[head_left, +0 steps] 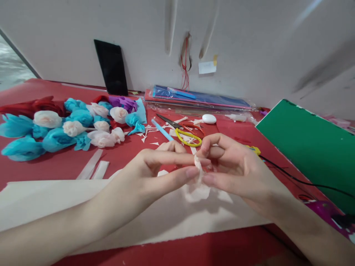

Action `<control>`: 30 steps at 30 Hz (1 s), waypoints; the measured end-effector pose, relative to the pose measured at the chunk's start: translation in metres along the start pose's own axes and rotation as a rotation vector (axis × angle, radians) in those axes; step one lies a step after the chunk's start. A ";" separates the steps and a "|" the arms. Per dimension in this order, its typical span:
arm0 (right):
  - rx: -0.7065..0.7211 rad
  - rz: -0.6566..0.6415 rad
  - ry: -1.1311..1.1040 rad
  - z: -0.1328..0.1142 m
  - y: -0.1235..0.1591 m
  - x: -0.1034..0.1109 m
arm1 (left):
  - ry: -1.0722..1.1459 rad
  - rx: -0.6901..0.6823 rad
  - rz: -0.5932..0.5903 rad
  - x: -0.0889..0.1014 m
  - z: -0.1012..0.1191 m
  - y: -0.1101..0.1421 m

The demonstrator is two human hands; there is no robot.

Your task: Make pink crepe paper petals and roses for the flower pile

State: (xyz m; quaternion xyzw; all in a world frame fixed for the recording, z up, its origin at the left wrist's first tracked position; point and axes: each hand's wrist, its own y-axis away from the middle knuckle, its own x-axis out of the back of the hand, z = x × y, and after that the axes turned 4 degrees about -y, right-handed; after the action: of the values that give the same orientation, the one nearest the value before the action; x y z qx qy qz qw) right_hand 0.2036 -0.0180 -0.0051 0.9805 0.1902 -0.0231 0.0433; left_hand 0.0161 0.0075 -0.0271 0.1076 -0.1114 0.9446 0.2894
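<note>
Between my two hands is a small white paper flower (199,190), its twisted end upward and its ruffled petals hanging below. My left hand (155,170) pinches the twisted part between thumb and index finger. From the other side, the thumb and fingers of my right hand (235,166) close on the same piece. Under both hands lies a wide cream paper sheet (133,221). Just beyond my fingers rest scissors (188,136) with one yellow and one red handle, among white paper scraps (149,129).
Blue, white, red and purple paper flowers (58,138) are heaped at the left on the red table (166,255). A black phone (112,66) leans on the wall. Plastic-wrapped paper (205,99) lies at the back. A green board (310,151) and black cable (299,181) occupy the right.
</note>
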 end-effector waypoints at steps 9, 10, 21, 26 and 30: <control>0.107 0.088 0.248 0.000 0.002 -0.003 | -0.179 -0.142 0.196 -0.003 0.005 0.005; 0.122 0.106 0.260 0.000 0.002 -0.004 | -0.197 -0.146 0.209 -0.003 0.005 0.005; 0.331 0.286 0.056 -0.009 0.002 0.003 | 0.537 0.153 -0.011 -0.003 -0.015 -0.001; 0.293 0.322 0.030 -0.009 0.001 0.005 | 0.694 0.156 -0.046 0.003 -0.024 -0.008; 0.300 0.348 0.035 -0.010 0.003 0.004 | 0.273 0.145 0.055 0.015 -0.030 -0.011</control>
State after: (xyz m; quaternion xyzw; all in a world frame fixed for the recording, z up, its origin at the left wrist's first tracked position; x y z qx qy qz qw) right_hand 0.2085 -0.0180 0.0048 0.9942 0.0134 -0.0261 -0.1032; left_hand 0.0062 0.0327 -0.0498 -0.0046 -0.0056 0.9635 0.2674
